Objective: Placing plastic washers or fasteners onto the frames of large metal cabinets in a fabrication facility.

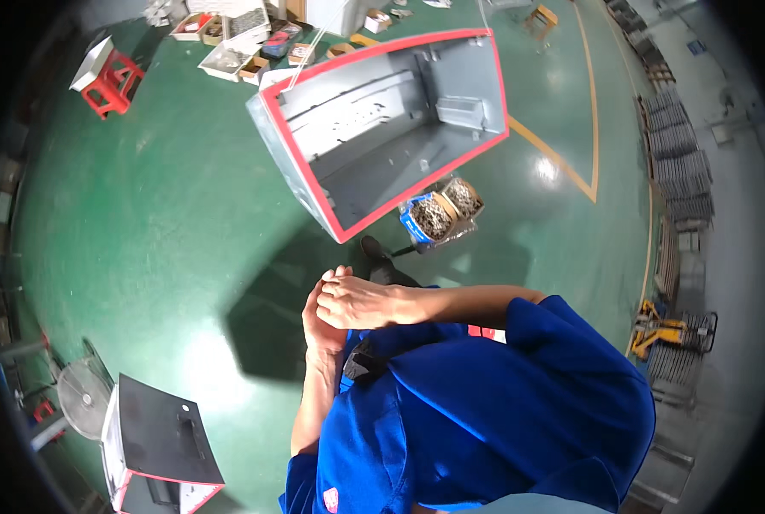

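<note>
My left hand and my right hand are together in front of my body, the right one lying across the left. The fingers of both are curled. Whatever may be between them is hidden. Just beyond them hangs a grey metal cabinet with red edging, its open side facing me. Thin wires run up from its top corners. Neither hand touches it. Below the cabinet's near edge, two open boxes of small metal parts stand side by side, right of my foot.
At the lower left are a black-and-white cabinet with red edges and a round fan. A red stool stands far left. Parts bins sit at the back. A yellow pallet jack and stacked panels line the right.
</note>
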{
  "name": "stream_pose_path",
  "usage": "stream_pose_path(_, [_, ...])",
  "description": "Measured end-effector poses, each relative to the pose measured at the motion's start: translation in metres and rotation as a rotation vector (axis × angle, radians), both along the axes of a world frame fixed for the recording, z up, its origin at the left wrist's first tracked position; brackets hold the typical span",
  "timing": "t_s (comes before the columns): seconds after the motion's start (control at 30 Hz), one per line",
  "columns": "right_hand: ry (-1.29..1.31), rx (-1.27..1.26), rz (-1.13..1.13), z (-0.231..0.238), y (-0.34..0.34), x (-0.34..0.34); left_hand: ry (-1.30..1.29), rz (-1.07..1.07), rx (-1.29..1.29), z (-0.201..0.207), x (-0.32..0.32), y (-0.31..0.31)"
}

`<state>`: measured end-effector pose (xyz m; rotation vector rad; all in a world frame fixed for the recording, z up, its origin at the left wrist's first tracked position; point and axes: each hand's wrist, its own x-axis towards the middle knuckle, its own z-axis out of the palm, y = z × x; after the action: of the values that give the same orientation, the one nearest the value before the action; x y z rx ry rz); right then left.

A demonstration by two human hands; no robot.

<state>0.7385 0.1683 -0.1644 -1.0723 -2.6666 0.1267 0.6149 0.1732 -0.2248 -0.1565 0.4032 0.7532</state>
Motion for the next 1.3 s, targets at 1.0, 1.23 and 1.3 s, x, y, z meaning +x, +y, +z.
stream_pose_path(1.0, [0.129,-0.086,0.017,-0.074,-0.005,0.136,0.199,-0.023,0.076,-0.044,0.113,-0.009])
stream_pose_path(1.23, [0.152,-0.118,0.021,-0.075,0.008,0.168,0.208,-0.015,0.132,-0.064,0.132,-0.002])
stream_pose_path(1.3, [0.125,-0.099,0.006,-0.074,0.011,0.175,0.231,-0.013,0.107,-0.064,0.140,0.000])
